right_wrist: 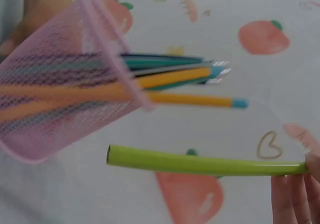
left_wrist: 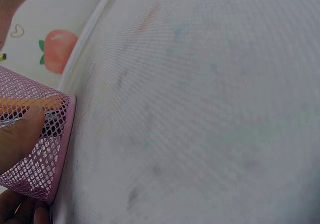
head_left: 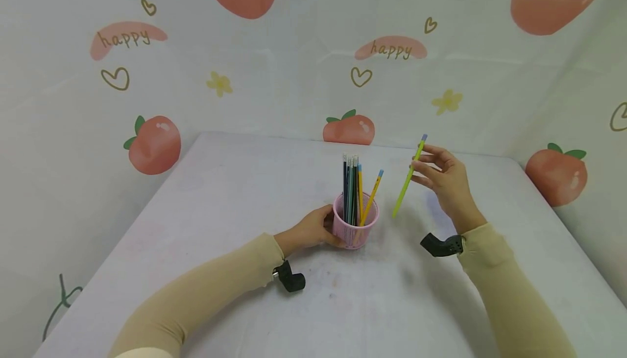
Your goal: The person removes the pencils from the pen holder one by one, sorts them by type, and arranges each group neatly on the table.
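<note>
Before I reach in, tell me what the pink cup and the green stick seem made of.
The pink cup: probably coated metal, with a satin look; its wall is open mesh under a smooth rim, though plastic is possible. The green stick: painted wood or plastic, unclear which; a pale highlight along its smooth side suggests a glossy finish.

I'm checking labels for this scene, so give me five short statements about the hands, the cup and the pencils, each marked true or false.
1. The left hand grips the round pink mesh cup. True.
2. The right hand holds a slim lime-green pencil with a purple end. True.
3. The lime-green pencil touches the cup. False: a gap separates them.
4. Two slim yellow pencils with blue ends stick out of the cup. True.
5. The cup holds only yellow pencils. False: slim dark-coloured pencils stand in it too.
</note>
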The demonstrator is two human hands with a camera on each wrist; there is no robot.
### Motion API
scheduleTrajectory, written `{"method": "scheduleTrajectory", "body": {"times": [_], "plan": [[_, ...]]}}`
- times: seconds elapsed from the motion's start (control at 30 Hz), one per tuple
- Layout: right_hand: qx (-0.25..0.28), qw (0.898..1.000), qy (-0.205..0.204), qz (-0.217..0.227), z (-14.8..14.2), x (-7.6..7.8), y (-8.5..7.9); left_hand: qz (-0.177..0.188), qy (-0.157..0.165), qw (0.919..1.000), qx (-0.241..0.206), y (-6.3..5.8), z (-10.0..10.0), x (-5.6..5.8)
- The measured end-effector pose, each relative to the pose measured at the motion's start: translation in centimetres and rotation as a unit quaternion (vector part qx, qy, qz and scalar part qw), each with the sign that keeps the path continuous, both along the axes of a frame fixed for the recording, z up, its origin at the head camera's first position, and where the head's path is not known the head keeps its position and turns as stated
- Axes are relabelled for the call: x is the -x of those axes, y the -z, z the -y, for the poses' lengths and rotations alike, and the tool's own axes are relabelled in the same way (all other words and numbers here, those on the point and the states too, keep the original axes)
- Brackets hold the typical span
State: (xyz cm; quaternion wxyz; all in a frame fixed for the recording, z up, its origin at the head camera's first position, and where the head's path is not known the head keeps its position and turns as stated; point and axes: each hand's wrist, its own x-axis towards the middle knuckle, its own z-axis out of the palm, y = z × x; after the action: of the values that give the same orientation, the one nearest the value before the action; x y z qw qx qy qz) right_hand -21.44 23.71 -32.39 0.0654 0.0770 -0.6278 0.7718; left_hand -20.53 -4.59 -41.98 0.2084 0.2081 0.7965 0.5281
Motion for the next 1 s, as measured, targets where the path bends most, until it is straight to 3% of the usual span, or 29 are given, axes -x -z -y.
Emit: {"method": "scheduleTrajectory", "body": {"times": [0.17,0.4,0.77,1.0], "plan": [[-0.090,0.994,-0.005,0.065,0.3,1.1,2.4,0.005,0.000,1.0000,-0.001,-0.1,0.0,0.0],[-0.204,0.971,-0.029,0.123,0.5,2.0,4.6,0.005,0.000,1.0000,-0.004,-0.2,0.0,-0.1],[-0.263,0.946,-0.053,0.184,0.7,3.4,6.6,0.008,0.001,0.9999,-0.007,-0.3,0.0,-0.2],[-0.327,0.917,-0.049,0.220,1.0,4.0,7.5,0.006,0.005,0.9999,-0.014,0.1,0.0,0.0]]}}
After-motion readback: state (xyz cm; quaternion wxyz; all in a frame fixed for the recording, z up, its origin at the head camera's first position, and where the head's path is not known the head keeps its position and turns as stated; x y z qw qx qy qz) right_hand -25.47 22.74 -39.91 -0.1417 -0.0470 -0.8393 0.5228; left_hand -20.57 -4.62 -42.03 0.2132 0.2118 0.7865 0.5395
